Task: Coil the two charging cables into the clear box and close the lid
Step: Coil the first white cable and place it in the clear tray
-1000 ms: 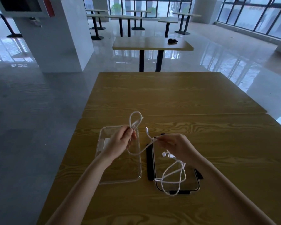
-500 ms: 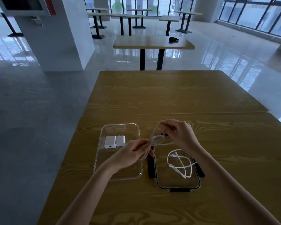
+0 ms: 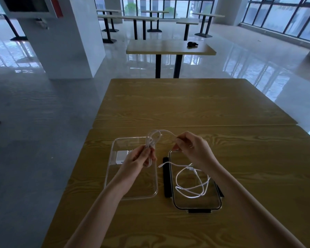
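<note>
Two cables: you are coiling one point(image 3: 151, 140) | left hand point(image 3: 139, 159) fingers pinching its loops over clear box point(image 3: 113, 169) | right hand point(image 3: 193, 149) fingers pinching the tail at 3 o'clock | feeding slack evenly | second cable point(image 3: 192, 183) lying loose on lid point(image 3: 197, 207)

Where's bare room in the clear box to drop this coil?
The clear box is bare in its near half, below the left hand. Its far left corner is crowded by the white chargers. The lid already carries the loose second cable.
</note>
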